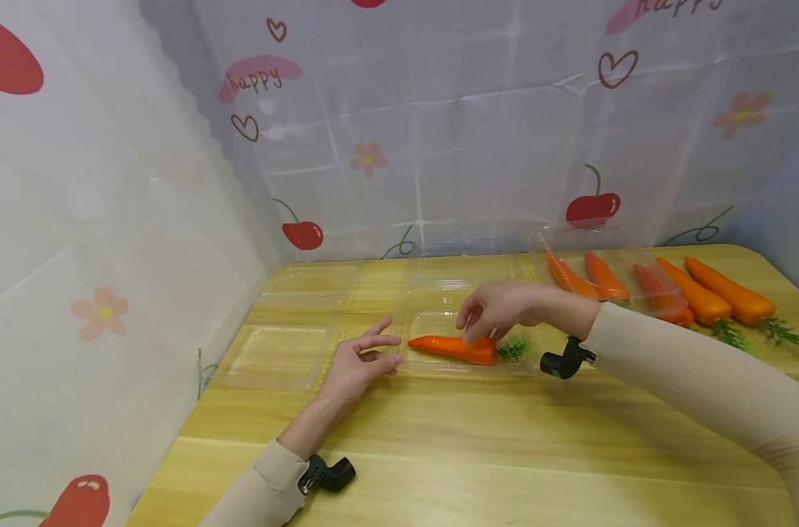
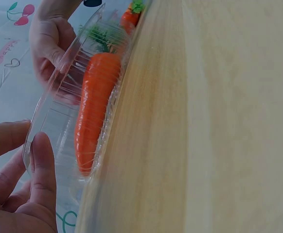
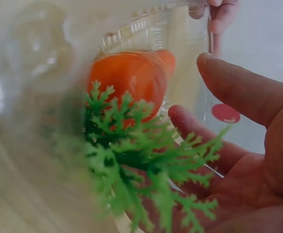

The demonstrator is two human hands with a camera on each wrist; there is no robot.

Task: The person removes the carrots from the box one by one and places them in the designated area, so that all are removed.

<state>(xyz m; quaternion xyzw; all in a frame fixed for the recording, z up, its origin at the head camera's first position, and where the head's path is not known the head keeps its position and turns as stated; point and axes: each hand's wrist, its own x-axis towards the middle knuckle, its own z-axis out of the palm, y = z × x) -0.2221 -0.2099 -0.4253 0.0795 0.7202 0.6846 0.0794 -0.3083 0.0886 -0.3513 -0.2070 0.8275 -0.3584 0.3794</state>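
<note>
An orange carrot (image 1: 454,348) with a green leafy top lies in an open clear plastic container (image 1: 432,320), its tip toward the left. At the container's left edge my left hand (image 1: 361,360) pinches the rim between thumb and finger, as the left wrist view shows. Over the thick end of the carrot hovers my right hand (image 1: 501,307), fingers pointing down. In the right wrist view its thumb and forefinger stand apart with nothing between them, close beside the carrot's green leaves (image 3: 151,165).
Another open clear container (image 1: 277,351) lies on the wooden table (image 1: 439,446) at the left. To the right, carrots show through a clear container (image 1: 590,238), with loose orange carrots (image 1: 729,288) beside it. A printed cloth (image 1: 452,146) hangs behind the table.
</note>
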